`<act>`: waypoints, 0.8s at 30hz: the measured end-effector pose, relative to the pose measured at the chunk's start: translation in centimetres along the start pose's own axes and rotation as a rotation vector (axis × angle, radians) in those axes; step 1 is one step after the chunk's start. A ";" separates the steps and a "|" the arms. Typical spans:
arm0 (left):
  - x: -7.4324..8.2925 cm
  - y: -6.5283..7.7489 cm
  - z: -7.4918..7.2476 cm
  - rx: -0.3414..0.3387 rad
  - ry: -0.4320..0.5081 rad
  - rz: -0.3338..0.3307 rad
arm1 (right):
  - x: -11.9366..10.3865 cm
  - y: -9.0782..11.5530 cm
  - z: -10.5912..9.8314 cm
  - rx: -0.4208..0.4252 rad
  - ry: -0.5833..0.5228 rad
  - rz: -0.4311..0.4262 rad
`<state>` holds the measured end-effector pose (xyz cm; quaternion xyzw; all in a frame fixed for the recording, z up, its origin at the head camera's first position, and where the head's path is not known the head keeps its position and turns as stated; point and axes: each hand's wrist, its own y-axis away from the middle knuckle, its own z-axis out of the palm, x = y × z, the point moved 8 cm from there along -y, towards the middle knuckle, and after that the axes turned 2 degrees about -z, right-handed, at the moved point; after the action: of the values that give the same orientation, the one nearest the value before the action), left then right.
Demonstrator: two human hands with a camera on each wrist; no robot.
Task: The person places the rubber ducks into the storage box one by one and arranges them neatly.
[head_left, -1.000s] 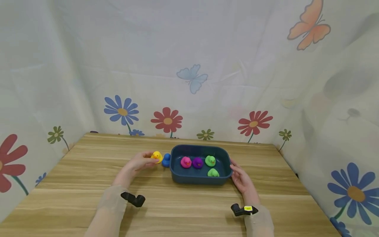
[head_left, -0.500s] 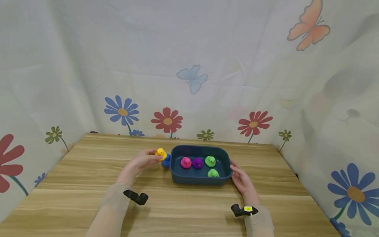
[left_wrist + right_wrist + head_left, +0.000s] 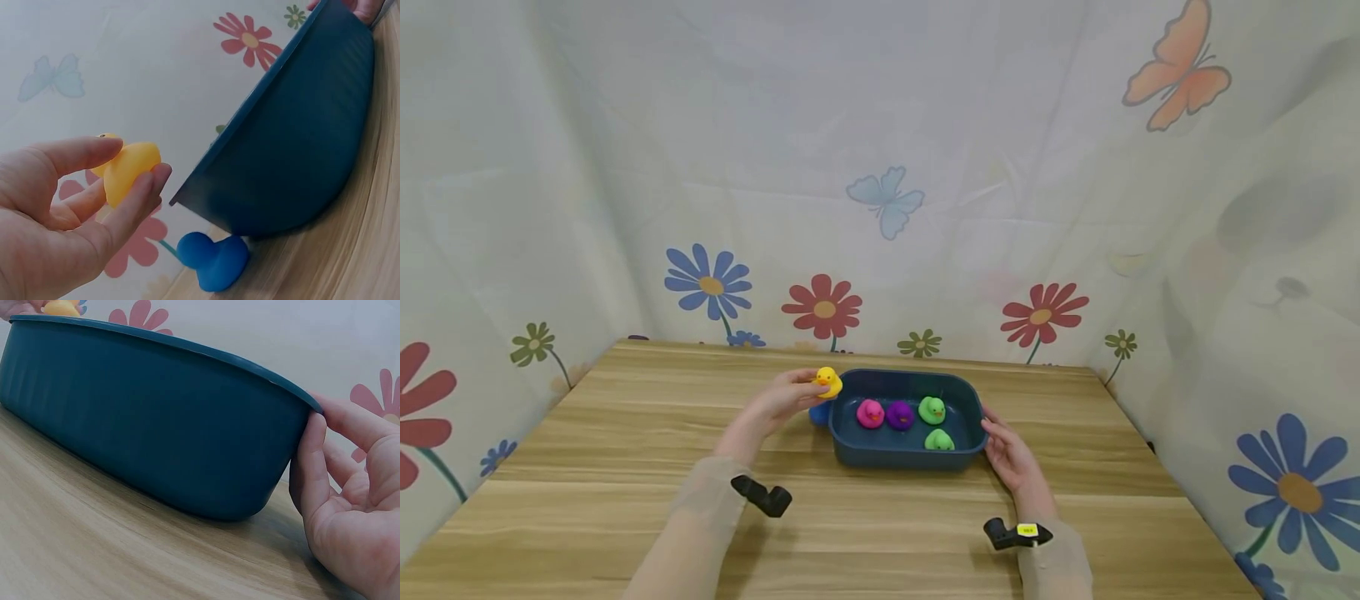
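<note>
A small yellow toy duck [image 3: 828,383] is pinched between the thumb and fingers of my left hand [image 3: 782,398], raised beside the left rim of a dark blue basin [image 3: 887,457]. In the left wrist view the duck [image 3: 131,172] hangs clear of the basin wall [image 3: 294,144]. A blue toy duck [image 3: 215,259] sits on the table against the basin's left end, partly hidden by my hand in the head view. Inside the basin are a pink duck [image 3: 870,414], a purple duck [image 3: 900,415] and two green ducks [image 3: 932,410]. My right hand [image 3: 356,500] touches the basin's right end from outside.
The basin stands on a wood-grain table [image 3: 865,533]. Behind and at the sides hangs a pale cloth backdrop [image 3: 760,167] printed with flowers and butterflies. Each wrist carries a black camera mount [image 3: 763,496].
My left hand has lifted the yellow duck from beside the blue duck and carried it rightward to the basin's left rim. The right hand and the basin stay in place.
</note>
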<state>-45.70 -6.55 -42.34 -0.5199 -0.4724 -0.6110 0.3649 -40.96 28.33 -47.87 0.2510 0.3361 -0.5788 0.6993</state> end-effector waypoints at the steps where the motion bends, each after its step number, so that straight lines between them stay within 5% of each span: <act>1: 0.1 -0.1 0.3 -0.008 0.000 0.008 | 0.0 0.0 0.0 0.000 0.001 -0.002; 9: 1.1 -0.4 2.9 -0.008 0.028 0.013 | 0.0 0.0 0.2 -0.018 -0.017 0.008; 24: 0.5 -1.2 6.7 0.024 0.055 0.008 | 0.0 0.0 -0.1 0.005 -0.005 0.013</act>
<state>-44.94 0.24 -41.98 -0.5007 -0.4674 -0.6177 0.3865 -40.96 28.35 -47.93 0.2535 0.3313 -0.5756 0.7033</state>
